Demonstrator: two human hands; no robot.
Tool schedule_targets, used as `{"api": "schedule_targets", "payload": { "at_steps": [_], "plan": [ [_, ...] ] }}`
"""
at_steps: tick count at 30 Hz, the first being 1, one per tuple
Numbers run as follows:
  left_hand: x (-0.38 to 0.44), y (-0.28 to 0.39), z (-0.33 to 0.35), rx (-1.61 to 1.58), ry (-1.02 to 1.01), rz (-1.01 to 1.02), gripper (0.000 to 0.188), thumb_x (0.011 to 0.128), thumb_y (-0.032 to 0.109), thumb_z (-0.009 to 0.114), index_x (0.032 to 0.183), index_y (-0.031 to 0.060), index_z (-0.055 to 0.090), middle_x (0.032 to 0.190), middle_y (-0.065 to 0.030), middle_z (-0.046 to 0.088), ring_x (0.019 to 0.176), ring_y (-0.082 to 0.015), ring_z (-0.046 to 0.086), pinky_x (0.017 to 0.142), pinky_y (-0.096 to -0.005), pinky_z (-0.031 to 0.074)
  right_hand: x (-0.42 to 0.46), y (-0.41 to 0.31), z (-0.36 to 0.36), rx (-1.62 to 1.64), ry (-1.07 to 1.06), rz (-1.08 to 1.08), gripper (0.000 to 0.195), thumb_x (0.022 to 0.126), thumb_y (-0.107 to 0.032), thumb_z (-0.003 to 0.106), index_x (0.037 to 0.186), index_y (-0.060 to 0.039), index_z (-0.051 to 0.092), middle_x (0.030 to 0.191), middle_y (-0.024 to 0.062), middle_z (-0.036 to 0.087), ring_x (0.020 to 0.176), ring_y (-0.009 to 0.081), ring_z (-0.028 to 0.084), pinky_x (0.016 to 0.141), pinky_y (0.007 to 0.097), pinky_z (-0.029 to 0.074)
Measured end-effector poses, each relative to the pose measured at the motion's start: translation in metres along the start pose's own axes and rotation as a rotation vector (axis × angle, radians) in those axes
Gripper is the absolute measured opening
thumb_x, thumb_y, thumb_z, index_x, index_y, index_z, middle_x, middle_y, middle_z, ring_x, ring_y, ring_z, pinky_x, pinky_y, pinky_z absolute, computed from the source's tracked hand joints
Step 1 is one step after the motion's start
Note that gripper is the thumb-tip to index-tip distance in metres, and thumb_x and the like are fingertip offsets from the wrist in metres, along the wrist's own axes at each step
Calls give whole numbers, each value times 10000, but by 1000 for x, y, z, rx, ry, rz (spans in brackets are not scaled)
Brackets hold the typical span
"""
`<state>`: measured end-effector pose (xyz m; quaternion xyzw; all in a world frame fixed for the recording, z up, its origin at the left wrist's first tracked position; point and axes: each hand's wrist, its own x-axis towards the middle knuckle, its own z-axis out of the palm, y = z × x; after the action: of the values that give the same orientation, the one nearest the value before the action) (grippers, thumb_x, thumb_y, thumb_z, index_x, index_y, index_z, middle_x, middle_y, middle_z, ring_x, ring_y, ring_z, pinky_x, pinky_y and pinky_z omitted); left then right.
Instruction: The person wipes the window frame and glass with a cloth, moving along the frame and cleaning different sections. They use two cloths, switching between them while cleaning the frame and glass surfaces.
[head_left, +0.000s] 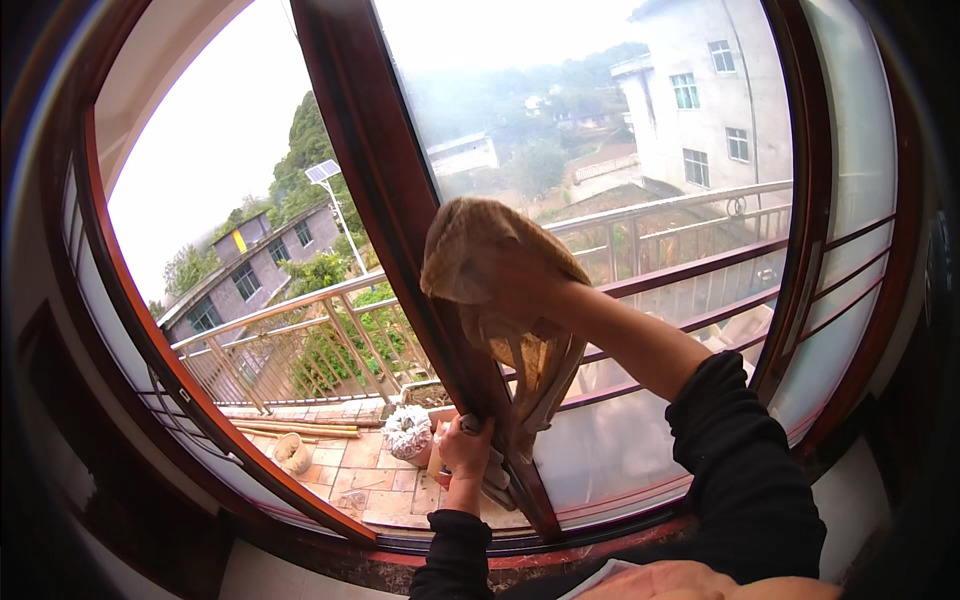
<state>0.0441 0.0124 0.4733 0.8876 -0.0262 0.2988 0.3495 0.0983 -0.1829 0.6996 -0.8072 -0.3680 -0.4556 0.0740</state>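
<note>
My right hand (525, 281) is raised at the middle of the view, its fingers mostly behind or within a brown cloth (469, 232). The cloth lies against the dark red frame (375, 127) of a sliding glass door, and its lower end hangs down beside the frame. Lower down, my left hand (463, 450) grips the edge of the same frame. A greyish cloth (496, 480) hangs just to the right of that hand; whether the hand holds it too, I cannot tell. The glass pane (525, 97) to the right of the frame looks hazy.
Left of the frame the doorway opens onto a tiled balcony (360, 480) with a metal railing (300, 300). On the tiles are a small bucket (292, 454), long poles (300, 427) and a ruffled white item (407, 433). The floor track (600, 529) runs below.
</note>
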Motion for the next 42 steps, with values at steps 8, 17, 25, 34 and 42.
{"api": "schedule_targets", "payload": {
  "at_steps": [8, 17, 25, 34, 42],
  "plan": [
    [-8, -2, -1, -59, 46, -19, 413, 624, 442, 740, 811, 92, 625, 713, -133, 638, 687, -340, 620, 631, -442, 494, 228, 23, -158, -435, 236, -39, 418, 837, -356, 504, 1184, -122, 515, 1221, 136, 529, 1161, 317, 450, 987, 429, 343],
    [-11, 14, 7, -49, 92, -77, 460, 577, 443, 785, 877, 122, 651, 716, -93, 653, 692, -306, 637, 628, -398, 506, 348, 105, -272, -818, 576, -65, 597, 868, -515, 366, 1266, -84, 481, 1292, 156, 491, 1208, 263, 453, 1020, 462, 303],
    [-19, -49, 35, -47, 274, 150, 369, 609, 363, 808, 783, 92, 629, 654, -65, 601, 565, -253, 561, 564, -374, 472, 227, 198, -399, -775, 818, 319, 530, 866, -491, 405, 1125, -64, 581, 1048, 196, 614, 969, 320, 593, 903, 448, 392],
    [-14, -68, 56, -256, 129, 25, 317, 686, 347, 758, 664, 87, 577, 621, -80, 574, 554, -268, 536, 530, -388, 443, 71, 353, -478, -943, 795, 183, 297, 833, -172, 441, 1039, -18, 589, 861, 208, 625, 793, 336, 612, 704, 453, 478],
    [-11, -18, 20, -50, 101, 31, 409, 586, 347, 800, 848, 81, 634, 714, -119, 648, 679, -347, 622, 623, -414, 490, -58, 284, -346, -763, 1014, 429, 520, 874, -281, 432, 1289, 28, 378, 1127, 245, 537, 1047, 372, 526, 879, 416, 421]
  ]
}}
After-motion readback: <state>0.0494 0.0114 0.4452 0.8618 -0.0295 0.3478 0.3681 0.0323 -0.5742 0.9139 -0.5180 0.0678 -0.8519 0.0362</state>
